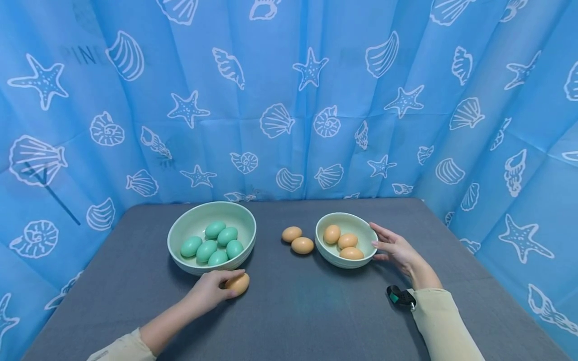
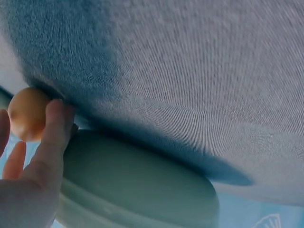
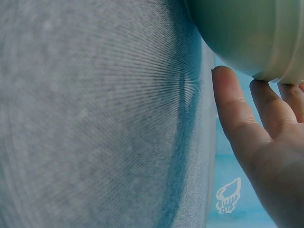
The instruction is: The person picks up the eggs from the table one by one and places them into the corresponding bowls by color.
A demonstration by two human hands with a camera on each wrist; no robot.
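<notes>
My left hand (image 1: pixel 209 292) has its fingers and thumb around a light-brown egg (image 1: pixel 241 284), close to the table in front of the larger bowl. That pale green bowl (image 1: pixel 250 218) holds several green eggs (image 1: pixel 206 250). In the left wrist view, the brown egg (image 2: pixel 28 114) shows at my fingertips, and the side of the bowl (image 2: pixel 137 175) is right beside them. My right hand (image 1: pixel 403 254) touches the right side of a smaller pale green bowl (image 1: pixel 321 245) with extended fingers. Three brown eggs (image 1: pixel 347 240) lie inside it. The right wrist view shows fingertips (image 3: pixel 260 84) against the bowl's outer wall (image 3: pixel 242 35).
Two more brown eggs (image 1: pixel 291 234) lie on the grey tablecloth (image 1: pixel 298 311) between the bowls, near the smaller one. A black strap piece with a green mark (image 1: pixel 400 297) is at my right wrist. A blue seashell-patterned curtain (image 1: pixel 289 125) hangs behind the table.
</notes>
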